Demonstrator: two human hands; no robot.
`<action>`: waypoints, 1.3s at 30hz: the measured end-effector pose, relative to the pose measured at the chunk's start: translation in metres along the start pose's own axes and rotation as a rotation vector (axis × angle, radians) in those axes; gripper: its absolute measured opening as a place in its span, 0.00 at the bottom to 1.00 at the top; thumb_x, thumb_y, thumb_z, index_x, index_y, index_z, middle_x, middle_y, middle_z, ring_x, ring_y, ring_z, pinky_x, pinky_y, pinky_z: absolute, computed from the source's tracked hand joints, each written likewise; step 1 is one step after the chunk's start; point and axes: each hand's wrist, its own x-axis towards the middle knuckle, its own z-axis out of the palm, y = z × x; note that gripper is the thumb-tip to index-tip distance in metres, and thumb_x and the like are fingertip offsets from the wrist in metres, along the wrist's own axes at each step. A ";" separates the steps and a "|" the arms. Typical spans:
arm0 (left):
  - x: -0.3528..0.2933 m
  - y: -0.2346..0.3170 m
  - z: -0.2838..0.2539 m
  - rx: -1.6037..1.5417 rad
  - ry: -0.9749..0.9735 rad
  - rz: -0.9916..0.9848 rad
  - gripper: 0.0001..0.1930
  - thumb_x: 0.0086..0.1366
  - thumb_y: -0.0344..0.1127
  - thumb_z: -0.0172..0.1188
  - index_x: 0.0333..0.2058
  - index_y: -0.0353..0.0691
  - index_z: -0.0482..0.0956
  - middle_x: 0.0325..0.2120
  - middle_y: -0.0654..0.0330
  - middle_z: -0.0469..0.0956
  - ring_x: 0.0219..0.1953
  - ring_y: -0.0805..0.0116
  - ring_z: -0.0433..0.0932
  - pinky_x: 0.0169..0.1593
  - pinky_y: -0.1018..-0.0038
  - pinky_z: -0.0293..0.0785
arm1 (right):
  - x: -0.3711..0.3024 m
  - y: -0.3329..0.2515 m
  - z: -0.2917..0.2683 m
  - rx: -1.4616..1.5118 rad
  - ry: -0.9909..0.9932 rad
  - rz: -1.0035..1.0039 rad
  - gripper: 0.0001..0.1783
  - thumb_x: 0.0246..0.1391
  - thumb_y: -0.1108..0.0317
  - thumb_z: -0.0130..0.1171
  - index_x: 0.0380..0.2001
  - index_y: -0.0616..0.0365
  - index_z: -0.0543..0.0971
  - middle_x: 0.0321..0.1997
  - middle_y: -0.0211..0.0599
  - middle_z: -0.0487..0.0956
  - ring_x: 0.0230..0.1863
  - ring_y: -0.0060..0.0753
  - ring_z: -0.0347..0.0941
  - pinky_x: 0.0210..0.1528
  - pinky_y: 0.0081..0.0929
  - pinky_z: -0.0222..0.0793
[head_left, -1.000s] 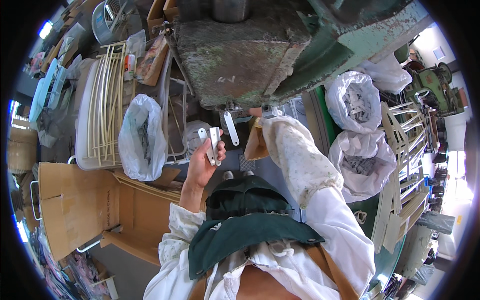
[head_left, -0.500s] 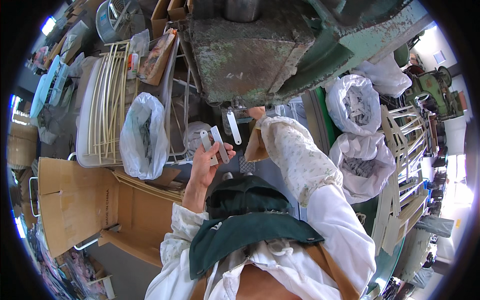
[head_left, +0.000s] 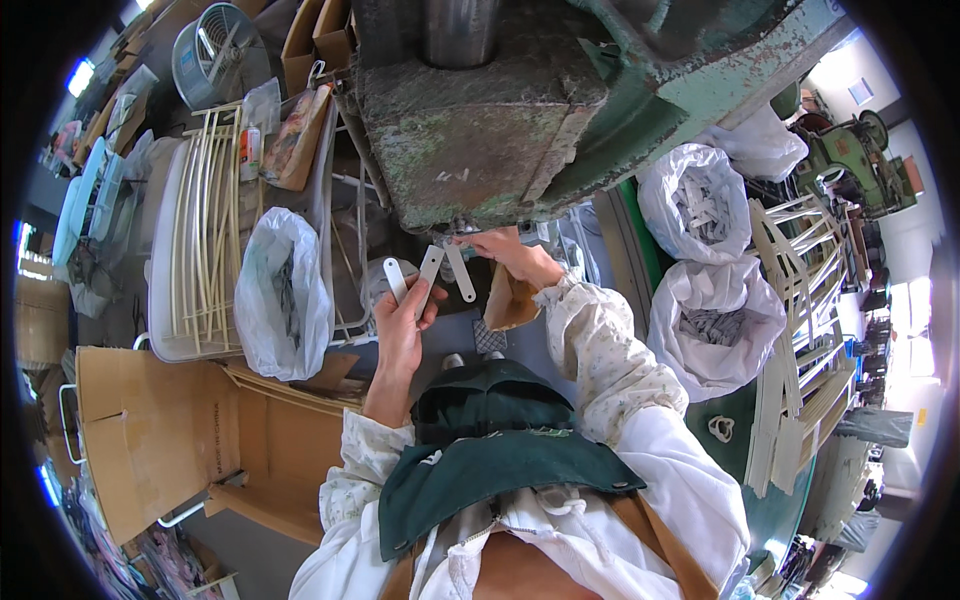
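Observation:
Two pale flat metal strips with rounded ends and small holes, a left strip [head_left: 396,281] and a right strip [head_left: 430,264], fan out from my left hand [head_left: 402,325], which is closed around their lower parts. My right hand [head_left: 512,254] reaches left under the press head [head_left: 480,150], its fingers at the upper end of another metal strip [head_left: 459,272]. This strip slants down beside the ones in my left hand. The fingertips seem pinched on it, though the exact contact is small. The press's tooling behind the fingers is mostly hidden.
White sacks of metal pieces stand on both sides, a left sack [head_left: 284,300] and a right sack [head_left: 715,325]. An open cardboard box [head_left: 160,420] lies at lower left. Pale rod frames [head_left: 205,240] rest at left. Below my right hand is a brown carton piece [head_left: 510,300].
My right hand has come out from behind the press head toward the left, to the top of the single strip. That strip has shifted slightly down and left. My left hand has dropped slightly.

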 end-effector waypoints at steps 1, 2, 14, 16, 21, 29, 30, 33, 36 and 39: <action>0.000 0.002 0.000 0.000 -0.004 0.011 0.12 0.65 0.33 0.55 0.42 0.30 0.75 0.25 0.55 0.78 0.17 0.80 0.65 0.19 0.84 0.54 | 0.001 0.000 -0.002 -0.068 -0.036 0.011 0.09 0.54 0.67 0.56 0.24 0.58 0.81 0.16 0.20 0.65 0.18 0.13 0.59 0.19 0.17 0.53; 0.001 0.003 -0.001 0.001 -0.007 0.020 0.12 0.65 0.33 0.55 0.41 0.30 0.75 0.25 0.56 0.78 0.16 0.81 0.65 0.19 0.85 0.54 | 0.000 -0.003 -0.001 -0.090 -0.028 -0.005 0.09 0.54 0.67 0.57 0.24 0.58 0.81 0.17 0.20 0.66 0.18 0.13 0.59 0.19 0.17 0.54; 0.016 0.025 0.020 0.186 -0.073 0.076 0.12 0.64 0.34 0.56 0.39 0.30 0.77 0.20 0.58 0.78 0.13 0.81 0.66 0.17 0.86 0.56 | -0.043 -0.052 0.012 0.003 0.097 0.222 0.13 0.47 0.63 0.68 0.32 0.61 0.79 0.25 0.22 0.75 0.23 0.12 0.63 0.24 0.14 0.59; 0.023 0.027 0.022 0.244 -0.082 0.081 0.10 0.64 0.34 0.56 0.36 0.30 0.77 0.18 0.59 0.77 0.11 0.82 0.64 0.15 0.85 0.56 | -0.051 -0.037 0.019 0.159 0.073 0.210 0.12 0.50 0.63 0.66 0.30 0.60 0.79 0.21 0.24 0.76 0.18 0.12 0.62 0.20 0.15 0.56; 0.029 0.030 0.027 0.321 -0.124 0.135 0.09 0.63 0.32 0.57 0.32 0.29 0.77 0.15 0.61 0.75 0.10 0.82 0.64 0.14 0.85 0.55 | -0.054 -0.044 0.019 0.317 0.091 0.182 0.11 0.55 0.63 0.60 0.29 0.62 0.79 0.22 0.29 0.79 0.17 0.11 0.63 0.18 0.12 0.54; 0.024 0.020 0.020 0.247 -0.057 0.162 0.09 0.62 0.31 0.57 0.32 0.29 0.77 0.14 0.62 0.73 0.10 0.83 0.63 0.13 0.86 0.54 | -0.057 -0.051 0.019 0.251 0.076 0.191 0.11 0.54 0.64 0.60 0.27 0.62 0.78 0.20 0.31 0.77 0.16 0.12 0.62 0.17 0.15 0.54; 0.026 0.021 0.021 0.245 -0.050 0.151 0.08 0.62 0.31 0.57 0.32 0.29 0.77 0.14 0.62 0.73 0.10 0.83 0.63 0.13 0.86 0.54 | -0.056 -0.051 0.018 0.257 0.072 0.195 0.11 0.54 0.64 0.60 0.27 0.62 0.78 0.19 0.30 0.77 0.16 0.12 0.61 0.17 0.15 0.54; 0.028 0.022 0.024 0.214 -0.056 0.143 0.08 0.62 0.31 0.57 0.32 0.29 0.77 0.14 0.63 0.72 0.11 0.83 0.64 0.13 0.86 0.54 | -0.058 -0.053 0.020 0.240 0.081 0.198 0.11 0.54 0.64 0.60 0.26 0.61 0.77 0.20 0.30 0.77 0.15 0.12 0.60 0.18 0.15 0.54; 0.030 0.028 0.033 0.235 -0.060 0.116 0.08 0.61 0.31 0.58 0.32 0.30 0.76 0.14 0.64 0.71 0.12 0.83 0.64 0.13 0.86 0.55 | -0.058 -0.057 0.020 0.259 0.085 0.225 0.11 0.54 0.64 0.60 0.25 0.60 0.76 0.20 0.30 0.76 0.16 0.12 0.60 0.18 0.15 0.54; 0.028 0.023 0.022 0.217 -0.064 0.101 0.08 0.61 0.30 0.58 0.32 0.30 0.76 0.14 0.64 0.71 0.12 0.82 0.64 0.13 0.86 0.55 | -0.060 -0.061 0.020 0.273 0.093 0.233 0.11 0.54 0.64 0.59 0.25 0.60 0.76 0.20 0.29 0.76 0.17 0.12 0.61 0.18 0.14 0.54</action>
